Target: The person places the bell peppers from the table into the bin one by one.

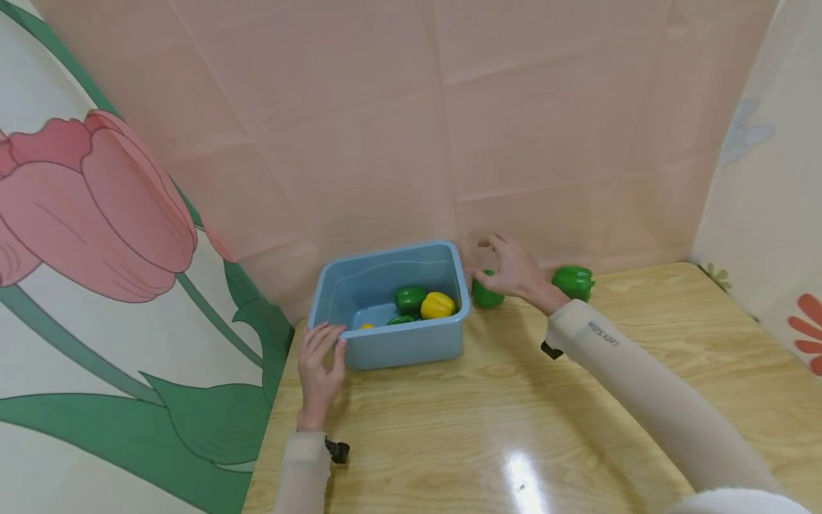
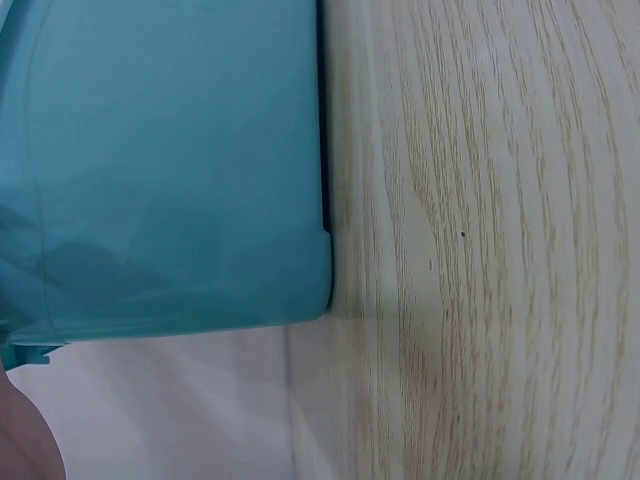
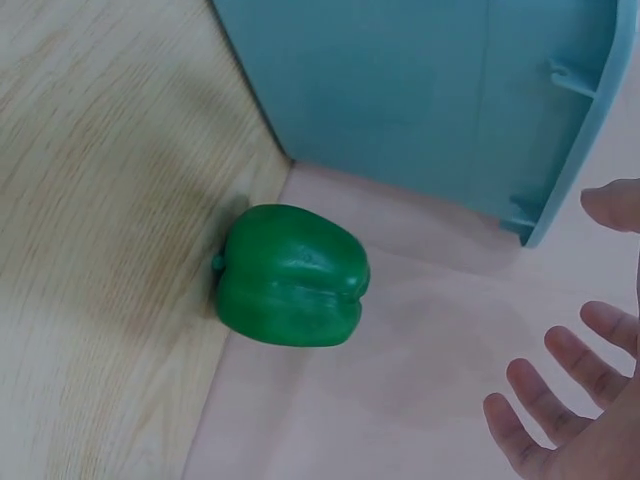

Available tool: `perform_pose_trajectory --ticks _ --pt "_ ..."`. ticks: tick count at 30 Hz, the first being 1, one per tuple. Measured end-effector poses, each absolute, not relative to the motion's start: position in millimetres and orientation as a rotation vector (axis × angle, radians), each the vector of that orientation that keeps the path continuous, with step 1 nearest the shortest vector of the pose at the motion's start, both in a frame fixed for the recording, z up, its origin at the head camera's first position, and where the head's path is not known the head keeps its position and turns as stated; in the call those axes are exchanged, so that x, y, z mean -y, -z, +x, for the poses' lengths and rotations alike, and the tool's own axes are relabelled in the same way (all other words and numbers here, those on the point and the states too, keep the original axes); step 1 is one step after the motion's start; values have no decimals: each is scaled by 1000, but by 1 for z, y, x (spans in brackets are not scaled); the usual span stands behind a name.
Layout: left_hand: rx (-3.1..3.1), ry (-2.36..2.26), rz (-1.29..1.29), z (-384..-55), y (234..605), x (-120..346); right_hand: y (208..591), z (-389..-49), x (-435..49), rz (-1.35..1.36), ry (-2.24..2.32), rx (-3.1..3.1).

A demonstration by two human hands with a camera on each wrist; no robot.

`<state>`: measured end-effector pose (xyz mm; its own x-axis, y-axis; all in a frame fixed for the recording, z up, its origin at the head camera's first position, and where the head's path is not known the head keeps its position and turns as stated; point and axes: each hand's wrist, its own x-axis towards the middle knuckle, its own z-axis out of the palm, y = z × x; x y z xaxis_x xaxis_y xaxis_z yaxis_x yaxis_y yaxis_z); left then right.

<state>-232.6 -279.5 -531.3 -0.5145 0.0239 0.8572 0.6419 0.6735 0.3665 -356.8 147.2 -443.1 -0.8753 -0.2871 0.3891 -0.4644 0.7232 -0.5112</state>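
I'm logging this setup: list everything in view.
Tub: one, blue, on table
Green peppers: four, green, two in tub, two right of it
Yellow pepper: one, yellow, in tub
Mostly hidden piece: one, yellow, in tub
Table: one, light brown, under tub
Backdrop: one, pinkish, behind table
Tulip picture: one, pink and green, left
Flower pictures: three, red, greenish, bluish, right
Unclear patch: one, white, bottom right
Wrist devices: two, black, wrists
Sleeves: two, beige, arms
Left hand: one, on tub's near left corner
Right hand: one, by the pepper nearest tub
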Motion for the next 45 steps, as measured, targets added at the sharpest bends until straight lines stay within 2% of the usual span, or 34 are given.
perform_pose_trajectory --ticks 17,45 --pt "1980 844 -508 -235 531 280 465 -368 -149 611 -820 2613" --pt "1963 853 -518 -236 533 278 504 -377 -137 462 -923 2673"
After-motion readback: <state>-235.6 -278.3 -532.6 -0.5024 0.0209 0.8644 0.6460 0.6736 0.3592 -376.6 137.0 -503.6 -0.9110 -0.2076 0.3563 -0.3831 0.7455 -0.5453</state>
